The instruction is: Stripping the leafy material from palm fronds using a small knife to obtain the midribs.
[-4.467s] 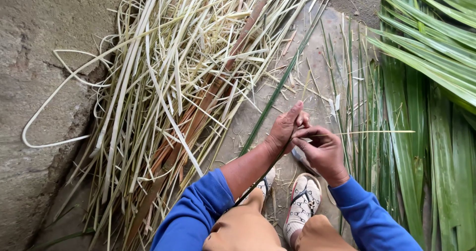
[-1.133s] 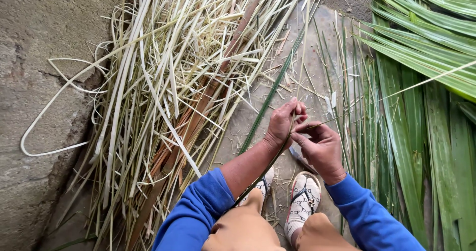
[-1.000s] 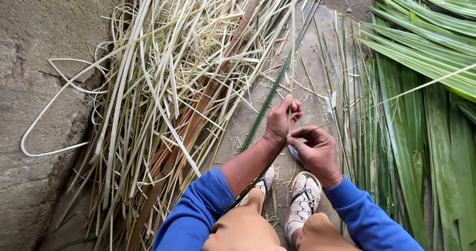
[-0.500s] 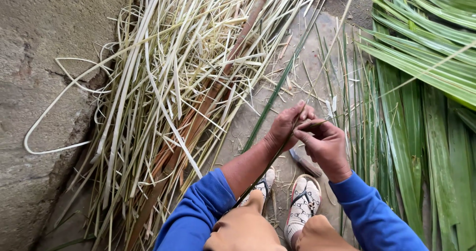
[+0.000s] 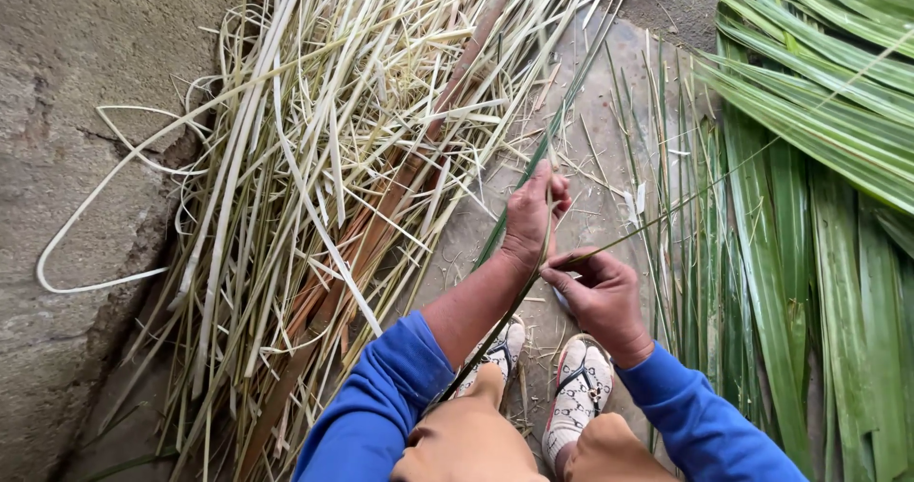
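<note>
Stripping a palm leaflet is the work in hand: the left hand (image 5: 529, 217) is closed, fingers pressed together around a green leaflet (image 5: 547, 144) that runs up and away over the floor (image 5: 609, 63), while the right hand (image 5: 600, 292) pinches a thin midrib (image 5: 666, 211) between thumb and fingertips, the rib stretching off to the right toward the green fronds (image 5: 809, 139). Both hands sit close together above the person's 2 sandalled feet (image 5: 576, 396), almost touching.

Judging by how things lie, a good deal seems done: a large heap of pale, stripped strips (image 5: 324, 158) covers the floor on the left, against the rough wall (image 5: 86, 111). Plenty also appears left, since many whole green leaflets lie untouched on the right. The rib in hand looks partly freed; I cannot tell how far the split runs.
</note>
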